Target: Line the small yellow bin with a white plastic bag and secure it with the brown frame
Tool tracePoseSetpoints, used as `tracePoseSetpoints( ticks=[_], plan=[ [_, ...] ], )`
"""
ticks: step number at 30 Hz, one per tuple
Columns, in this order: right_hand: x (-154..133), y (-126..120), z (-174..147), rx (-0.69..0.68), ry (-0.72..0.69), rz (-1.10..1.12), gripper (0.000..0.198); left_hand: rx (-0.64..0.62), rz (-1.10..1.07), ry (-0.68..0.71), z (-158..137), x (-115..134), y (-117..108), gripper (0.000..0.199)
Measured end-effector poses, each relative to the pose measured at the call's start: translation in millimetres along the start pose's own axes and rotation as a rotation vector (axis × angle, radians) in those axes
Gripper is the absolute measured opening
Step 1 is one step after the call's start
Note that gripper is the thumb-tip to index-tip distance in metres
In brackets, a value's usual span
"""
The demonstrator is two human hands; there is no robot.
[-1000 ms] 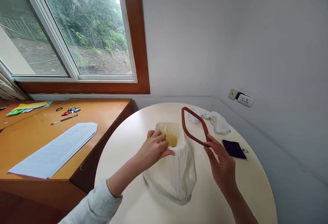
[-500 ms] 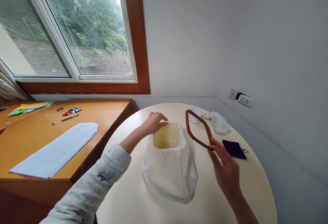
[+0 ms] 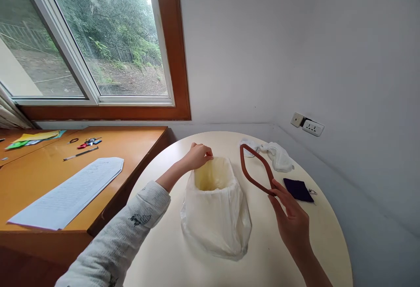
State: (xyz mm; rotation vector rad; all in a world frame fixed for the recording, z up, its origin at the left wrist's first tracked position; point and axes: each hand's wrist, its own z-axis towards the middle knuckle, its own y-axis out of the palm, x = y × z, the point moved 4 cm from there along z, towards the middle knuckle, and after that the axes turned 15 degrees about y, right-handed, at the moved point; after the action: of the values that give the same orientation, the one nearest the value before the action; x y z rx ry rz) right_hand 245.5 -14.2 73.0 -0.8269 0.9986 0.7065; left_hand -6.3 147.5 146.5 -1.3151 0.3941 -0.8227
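A white plastic bag (image 3: 216, 221) lines a small trash bin (image 3: 211, 177); its edge is folded over the rim and hangs loosely down the outside. At the bin's far left rim, my left hand (image 3: 197, 155) is closed, thumb and fingers pinching the bag's edge. My right hand (image 3: 292, 217) grips the near corner of a brown trash bin ring (image 3: 257, 182), a rounded rectangular frame. The ring is held tilted in the air, to the right of the bin and apart from it.
Behind the ring, a crumpled white plastic bag (image 3: 278, 156) lies on the round table (image 3: 157, 252). A dark cloth pouch (image 3: 298, 190) rests near the table's right edge. On the wooden desk (image 3: 131, 142) at left are papers (image 3: 72, 193), a pen (image 3: 80, 153) and keys (image 3: 92, 141).
The fingers of my left hand have closed at the bag's edge on the bin rim. My right hand and the ring have shifted slightly right and down.
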Motion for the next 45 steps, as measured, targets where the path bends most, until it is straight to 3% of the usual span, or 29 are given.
tracePoseSetpoints(
  ticks=[5,9,11,19,23,26,28,32,37,42,45],
  plan=[
    [3,-1,-2,0.020,-0.018,0.006,0.019,0.078,0.039,0.048,-18,39,-15,0.030],
    [7,0,-2,0.027,-0.026,-0.012,0.021,-0.034,0.027,0.276,-45,88,-7,0.040],
    [7,1,-2,0.013,-0.025,-0.007,0.021,-0.082,0.045,0.359,-55,101,2,0.044],
    [9,4,-3,-0.011,-0.064,0.014,0.021,-0.092,0.126,0.377,-57,98,15,0.048],
    [-6,3,-4,0.033,-0.195,-0.067,0.017,-0.095,-0.031,0.318,-59,100,4,0.044],
    [-34,3,-6,0.153,-0.394,-0.206,0.010,0.041,-0.315,0.166,-63,101,-10,0.035],
    [-57,8,-7,0.192,-0.507,-0.271,0.005,0.160,-0.598,0.042,-65,102,-14,0.040],
    [-99,34,-15,0.010,-0.705,-0.298,0.006,0.318,-1.109,-0.060,-65,112,-10,0.058],
    [-121,61,-23,-0.125,-0.816,-0.325,0.015,0.460,-1.211,-0.217,-67,109,-14,0.064],
    [-110,64,-12,-0.333,-0.821,-0.341,0.024,0.425,-1.219,-0.224,-75,92,-22,0.071],
    [-99,57,3,-0.315,-0.779,-0.361,0.017,0.415,-1.271,-0.279,-78,75,-22,0.067]
  ],
)
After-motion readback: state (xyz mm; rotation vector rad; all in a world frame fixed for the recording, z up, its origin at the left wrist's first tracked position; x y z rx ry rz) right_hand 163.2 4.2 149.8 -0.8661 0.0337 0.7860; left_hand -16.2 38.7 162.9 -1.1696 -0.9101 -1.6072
